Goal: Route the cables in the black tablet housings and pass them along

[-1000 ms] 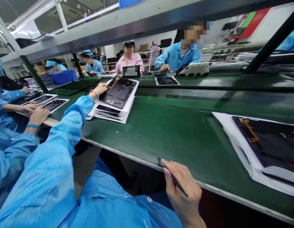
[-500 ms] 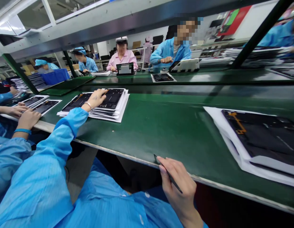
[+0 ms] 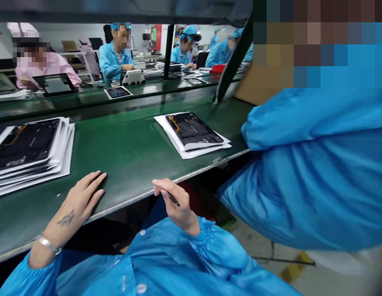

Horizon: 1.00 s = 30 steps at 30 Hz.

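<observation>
The left hand (image 3: 78, 199), a silver bangle (image 3: 48, 244) at its wrist, is palm down over the glossy green work surface (image 3: 116, 152), fingers slightly spread, near a stack of flat black panels and white sheets (image 3: 35, 142). The right hand (image 3: 178, 203) pinches a thin black stick-like tool (image 3: 173, 200); beyond it, a flat black rectangular panel with an orange strip (image 3: 195, 130) lies on white paper (image 3: 193, 153)

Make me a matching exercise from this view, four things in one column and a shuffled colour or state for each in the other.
Things:
1. Left hand
2. Right hand
3. Bracelet
4. Workbench

Colours and states:
A. Green
B. Holding a thin dark tool
C. Silver
D. Empty, back facing up

Right pairs: 1-D, 2-B, 3-C, 4-A
</observation>
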Each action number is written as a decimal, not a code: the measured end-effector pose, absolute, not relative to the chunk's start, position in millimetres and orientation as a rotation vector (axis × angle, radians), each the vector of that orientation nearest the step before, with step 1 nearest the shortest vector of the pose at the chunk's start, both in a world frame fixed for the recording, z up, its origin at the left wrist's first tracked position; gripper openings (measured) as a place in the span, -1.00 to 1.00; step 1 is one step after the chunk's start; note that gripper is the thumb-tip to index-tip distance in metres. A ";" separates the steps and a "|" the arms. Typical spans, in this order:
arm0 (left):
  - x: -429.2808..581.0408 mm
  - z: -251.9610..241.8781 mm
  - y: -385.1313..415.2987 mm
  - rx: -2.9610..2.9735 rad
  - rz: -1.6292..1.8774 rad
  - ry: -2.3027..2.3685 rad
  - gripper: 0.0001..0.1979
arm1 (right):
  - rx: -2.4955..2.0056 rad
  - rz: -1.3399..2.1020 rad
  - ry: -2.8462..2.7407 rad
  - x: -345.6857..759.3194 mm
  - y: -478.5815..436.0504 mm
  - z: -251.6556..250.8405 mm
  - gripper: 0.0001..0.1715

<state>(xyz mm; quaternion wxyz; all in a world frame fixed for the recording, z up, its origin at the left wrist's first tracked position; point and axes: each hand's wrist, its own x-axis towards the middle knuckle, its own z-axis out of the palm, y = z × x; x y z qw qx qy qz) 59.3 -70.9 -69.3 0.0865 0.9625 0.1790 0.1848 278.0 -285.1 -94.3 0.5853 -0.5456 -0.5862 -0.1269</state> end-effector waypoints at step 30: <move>51.6 -79.7 -64.6 2.918 0.635 0.547 -0.50 | -2.176 -0.555 -1.828 471.9 -323.4 -44.4 -0.61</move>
